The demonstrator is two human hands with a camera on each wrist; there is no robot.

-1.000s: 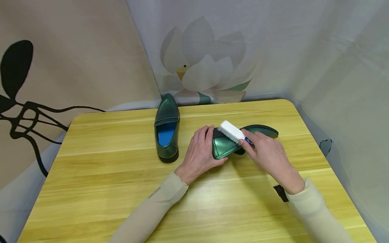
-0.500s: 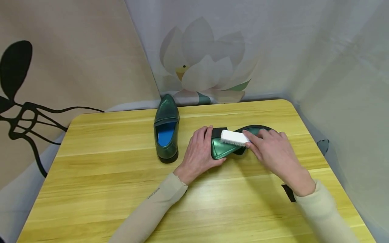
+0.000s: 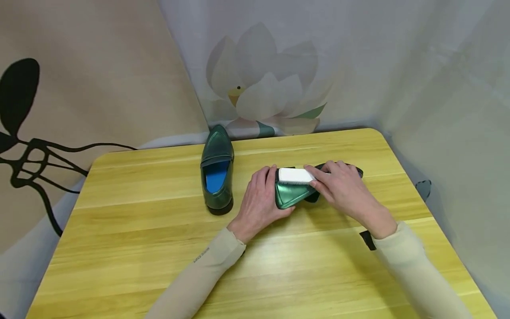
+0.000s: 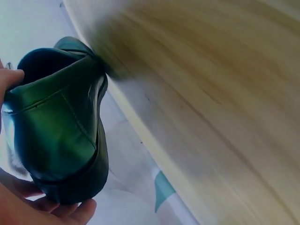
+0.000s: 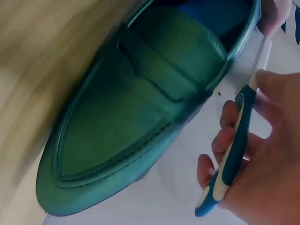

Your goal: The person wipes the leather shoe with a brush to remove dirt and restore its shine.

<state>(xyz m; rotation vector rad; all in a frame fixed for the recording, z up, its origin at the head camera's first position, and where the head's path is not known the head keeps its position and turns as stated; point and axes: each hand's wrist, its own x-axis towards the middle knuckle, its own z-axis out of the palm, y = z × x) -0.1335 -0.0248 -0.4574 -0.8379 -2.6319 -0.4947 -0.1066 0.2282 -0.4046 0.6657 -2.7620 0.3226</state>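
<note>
A shiny green loafer (image 3: pixel 292 196) is turned on its side above the wooden table, its toe towards the right. The left hand (image 3: pixel 258 201) grips it round the heel; in the left wrist view fingers curl under the heel of the loafer (image 4: pixel 56 136) and the thumb lies at its opening. In the right hand (image 3: pixel 347 191) is a scrubbing brush (image 3: pixel 295 176) with a white head, lying along the loafer's upper side close to the left fingers. The right wrist view shows fingers curled round the blue and white handle of the brush (image 5: pixel 236 131), bristles against the shoe near its opening.
A matching green loafer (image 3: pixel 218 166) with a blue insole stands upright at the table's back, left of the hands. The wooden table (image 3: pixel 139 230) has rounded back corners. Behind it hangs a curtain (image 3: pixel 358 66) with a flower print.
The brush has gone from slanted to level, first shifting right, then sliding left along the shoe towards the heel. The left hand and the held loafer have stayed nearly still.
</note>
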